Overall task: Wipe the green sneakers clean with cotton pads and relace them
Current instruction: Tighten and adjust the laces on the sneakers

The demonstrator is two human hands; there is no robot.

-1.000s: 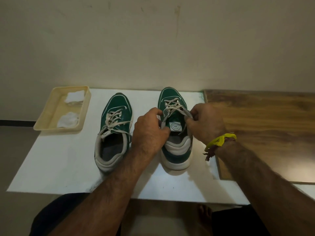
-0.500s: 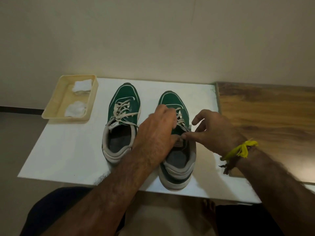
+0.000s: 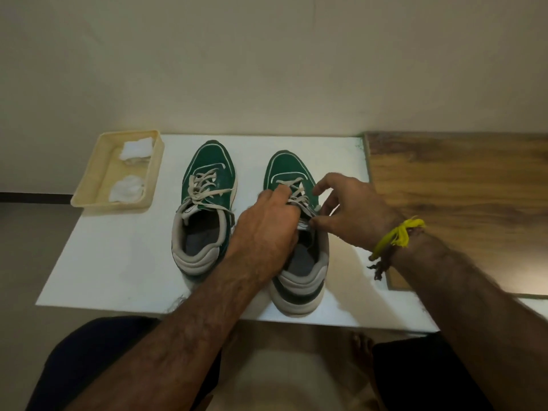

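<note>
Left hand (image 3: 267,229) and right hand (image 3: 353,212) pinching the pale laces (image 3: 299,197) of the right green cloth sneaker (image 3: 293,232), on a white board (image 3: 118,262)

A matt, suede-like green upper is seen on each sneaker (image 3: 209,170), with flat cloth laces (image 3: 204,188). Fluffy cotton pads (image 3: 127,188) are held in a smooth plastic tray (image 3: 89,185); grained wood (image 3: 459,185) adjoins a smooth white board (image 3: 118,256).
</note>
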